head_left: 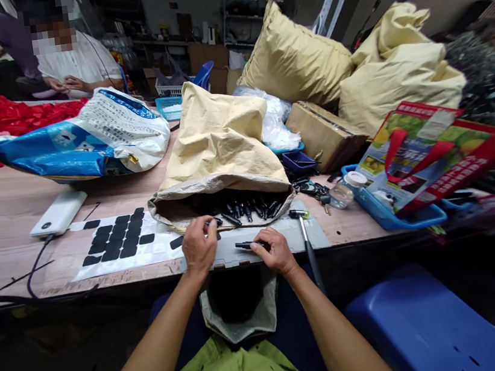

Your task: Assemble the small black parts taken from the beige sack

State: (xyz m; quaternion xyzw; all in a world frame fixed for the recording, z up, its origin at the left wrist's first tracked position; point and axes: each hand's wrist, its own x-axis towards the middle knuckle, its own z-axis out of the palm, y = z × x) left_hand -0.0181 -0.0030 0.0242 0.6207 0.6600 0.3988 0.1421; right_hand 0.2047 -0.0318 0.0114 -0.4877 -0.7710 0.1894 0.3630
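My right hand (276,250) is closed around a slim black pen-like piece (243,245), whose narrow end points left over the grey board (233,253). My left hand (199,245) is pinched at the mouth of a cream cloth sack (222,134); something small and dark shows by its fingertips, too small to name. Many similar black pieces (247,210) lie inside that sack's opening. Below the table edge, between my forearms, a second sack (243,330) gapes open, dark inside. A small hammer (305,238) rests to the right of my right hand.
Black rounded pads (117,238) on a white sheet, a white power bank (58,213) and a blue-white bag (86,137) lie left. To the right are keys (325,201), a blue tray (397,214) and a red bag (435,154). A blue stool (429,320) stands beside me. People sit across.
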